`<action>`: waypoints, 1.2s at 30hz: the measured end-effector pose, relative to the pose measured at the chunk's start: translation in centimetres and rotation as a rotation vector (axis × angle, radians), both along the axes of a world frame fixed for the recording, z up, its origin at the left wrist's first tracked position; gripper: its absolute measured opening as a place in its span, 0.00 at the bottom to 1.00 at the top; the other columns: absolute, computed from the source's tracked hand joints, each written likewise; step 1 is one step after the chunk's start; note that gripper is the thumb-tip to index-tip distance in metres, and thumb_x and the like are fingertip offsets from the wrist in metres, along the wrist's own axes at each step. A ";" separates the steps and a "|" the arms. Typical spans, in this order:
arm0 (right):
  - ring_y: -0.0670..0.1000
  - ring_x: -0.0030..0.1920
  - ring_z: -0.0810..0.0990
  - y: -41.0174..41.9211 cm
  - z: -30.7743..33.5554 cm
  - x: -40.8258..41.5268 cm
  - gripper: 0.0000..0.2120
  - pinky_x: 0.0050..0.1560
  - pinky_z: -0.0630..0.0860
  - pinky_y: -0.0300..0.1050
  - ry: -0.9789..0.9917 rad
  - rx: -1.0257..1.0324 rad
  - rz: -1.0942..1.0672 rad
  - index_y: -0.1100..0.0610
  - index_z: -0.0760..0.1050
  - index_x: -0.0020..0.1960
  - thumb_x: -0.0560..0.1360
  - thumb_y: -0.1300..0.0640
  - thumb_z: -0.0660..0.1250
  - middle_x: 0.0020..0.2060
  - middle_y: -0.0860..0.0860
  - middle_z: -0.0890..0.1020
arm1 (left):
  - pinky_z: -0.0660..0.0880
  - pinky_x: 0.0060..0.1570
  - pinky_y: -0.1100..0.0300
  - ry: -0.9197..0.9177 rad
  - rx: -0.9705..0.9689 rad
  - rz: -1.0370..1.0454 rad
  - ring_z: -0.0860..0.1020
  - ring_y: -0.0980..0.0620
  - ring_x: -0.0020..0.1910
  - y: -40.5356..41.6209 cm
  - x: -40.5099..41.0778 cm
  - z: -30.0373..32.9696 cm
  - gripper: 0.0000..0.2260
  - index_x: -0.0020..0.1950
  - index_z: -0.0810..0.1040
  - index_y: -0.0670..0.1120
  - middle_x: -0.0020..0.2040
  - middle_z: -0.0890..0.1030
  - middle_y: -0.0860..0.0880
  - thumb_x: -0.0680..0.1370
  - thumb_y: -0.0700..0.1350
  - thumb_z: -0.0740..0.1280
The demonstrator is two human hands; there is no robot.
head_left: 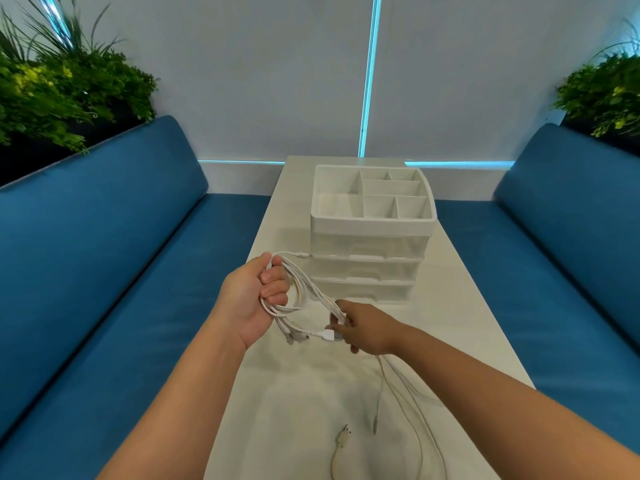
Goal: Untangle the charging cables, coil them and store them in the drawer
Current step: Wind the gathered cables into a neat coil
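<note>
Several white charging cables [304,289] form a bundle held above the white table [277,393]. My left hand [254,296] grips the looped end of the bundle, fingers curled round it. My right hand [367,329] pinches the strands lower down, near a white plug [327,335]. Loose cable tails [408,403] hang from my right hand and trail over the table toward its near edge, one ending in a USB plug [344,434]. A white drawer unit [370,237] with three shut drawers stands just beyond my hands; its open top tray has several compartments.
Blue sofa benches flank the narrow table, one on the left [104,271] and one on the right [554,254]. Green plants [69,84] stand behind both backrests. A white wall with a lit blue strip [370,77] closes the far end.
</note>
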State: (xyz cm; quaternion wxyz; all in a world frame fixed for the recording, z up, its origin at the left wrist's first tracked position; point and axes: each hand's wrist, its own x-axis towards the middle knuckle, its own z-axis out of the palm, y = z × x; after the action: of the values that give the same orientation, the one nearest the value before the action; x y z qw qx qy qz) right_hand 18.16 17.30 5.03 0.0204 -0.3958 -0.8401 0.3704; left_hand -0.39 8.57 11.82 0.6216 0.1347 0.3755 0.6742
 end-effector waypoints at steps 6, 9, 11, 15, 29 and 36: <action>0.57 0.41 0.72 0.2 0.1 1.8 0.15 0.40 0.66 0.49 -0.227 0.303 0.022 0.55 0.59 0.53 0.82 0.42 0.52 0.40 0.52 0.75 | 0.58 0.20 0.68 0.084 -0.062 0.129 0.59 0.59 0.20 0.3 -1.1 0.0 0.15 0.40 0.70 0.45 0.26 0.63 0.54 0.85 0.45 0.54; 0.60 0.40 0.73 -0.7 1.2 1.1 0.13 0.40 0.65 0.49 -0.276 0.597 0.171 0.55 0.59 0.60 0.83 0.46 0.48 0.47 0.55 0.79 | 0.58 0.21 0.66 0.235 -0.119 0.241 0.58 0.57 0.22 0.8 -1.0 -0.5 0.14 0.40 0.70 0.44 0.26 0.63 0.54 0.85 0.42 0.55; 0.60 0.42 0.77 -0.7 2.0 0.6 0.12 0.39 0.68 0.49 -0.291 0.717 0.339 0.52 0.63 0.61 0.84 0.48 0.48 0.52 0.52 0.79 | 0.58 0.21 0.66 0.338 -0.158 0.277 0.58 0.57 0.22 0.9 -1.1 -0.7 0.13 0.39 0.70 0.44 0.27 0.63 0.53 0.84 0.41 0.55; 0.56 0.47 0.79 -0.8 3.5 -0.7 0.13 0.38 0.65 0.45 -0.226 0.780 0.597 0.50 0.73 0.62 0.83 0.49 0.54 0.50 0.48 0.79 | 0.60 0.22 0.66 0.451 -0.211 0.261 0.60 0.57 0.22 1.0 -0.4 -0.6 0.12 0.42 0.71 0.44 0.30 0.65 0.51 0.84 0.41 0.55; 0.54 0.43 0.79 -1.8 7.4 -2.5 0.10 0.40 0.74 0.47 0.105 0.692 0.538 0.52 0.76 0.54 0.81 0.47 0.61 0.49 0.49 0.82 | 0.71 0.44 0.52 0.902 -0.138 -0.342 0.75 0.46 0.34 -0.4 2.4 -0.1 0.16 0.36 0.79 0.48 0.34 0.78 0.42 0.80 0.39 0.57; 0.48 0.32 0.73 -0.8 8.3 -1.9 0.21 0.37 0.69 0.46 -0.007 0.647 0.313 0.51 0.73 0.42 0.76 0.34 0.60 0.31 0.49 0.79 | 0.63 0.29 0.58 0.905 -0.105 -0.364 0.62 0.51 0.21 -0.5 3.0 0.1 0.30 0.28 0.70 0.44 0.24 0.71 0.43 0.85 0.55 0.49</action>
State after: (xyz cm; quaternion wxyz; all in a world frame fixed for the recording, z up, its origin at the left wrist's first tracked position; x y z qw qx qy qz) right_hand 16.24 16.53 13.38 0.0847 -0.2367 -0.9644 0.0825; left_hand 2.66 8.05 11.95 0.5099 0.4461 0.6118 0.4084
